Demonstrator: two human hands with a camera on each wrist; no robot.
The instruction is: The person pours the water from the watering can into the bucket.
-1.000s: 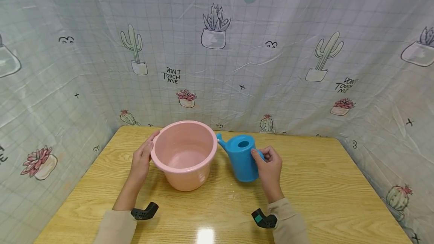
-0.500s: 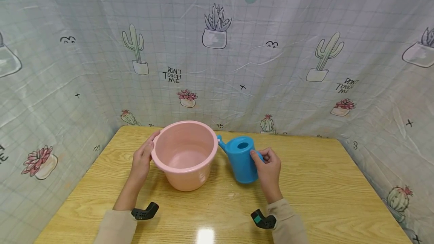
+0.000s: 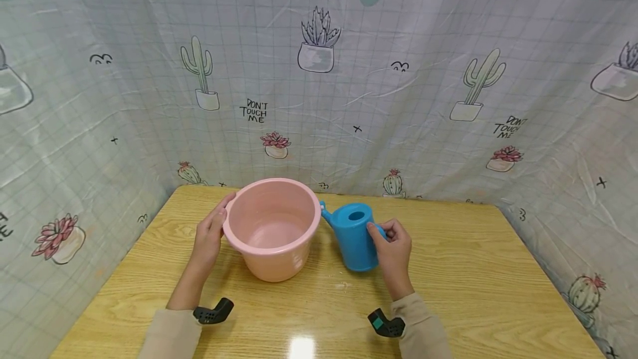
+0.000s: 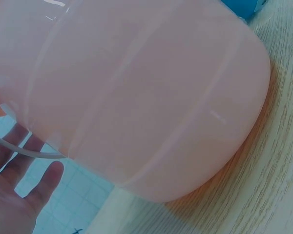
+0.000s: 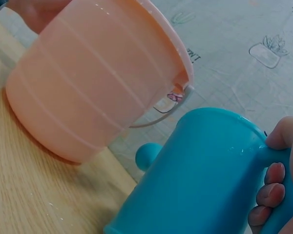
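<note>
A pink plastic bucket (image 3: pixel 279 265) stands on the table, its inside visible from above with no contents I can make out. My left hand (image 3: pixel 208 231) rests against the bucket's left rim; in the left wrist view its fingers (image 4: pixel 14 168) reach out straight past the grey bail handle (image 4: pixel 27 152), thumb apart. To the right is a blue watering can (image 3: pixel 356 242), slightly tilted, its spout beside the bucket's right rim. My right hand (image 3: pixel 396 251) grips the can's handle (image 5: pixel 282 214), with fingers curled round it. Whether the can's base touches the table cannot be told.
The wooden table (image 3: pixel 473 270) extends to the right and front. A few water drops (image 3: pixel 343 286) lie before the can. A cactus-printed curtain (image 3: pixel 349 87) hangs behind and at both sides. Black cameras (image 3: pixel 213 312) sit on both wrists.
The watering can and my right hand have moved slightly down and nearer to me, the spout sinking beside the rim. The bucket and left hand stay put.
</note>
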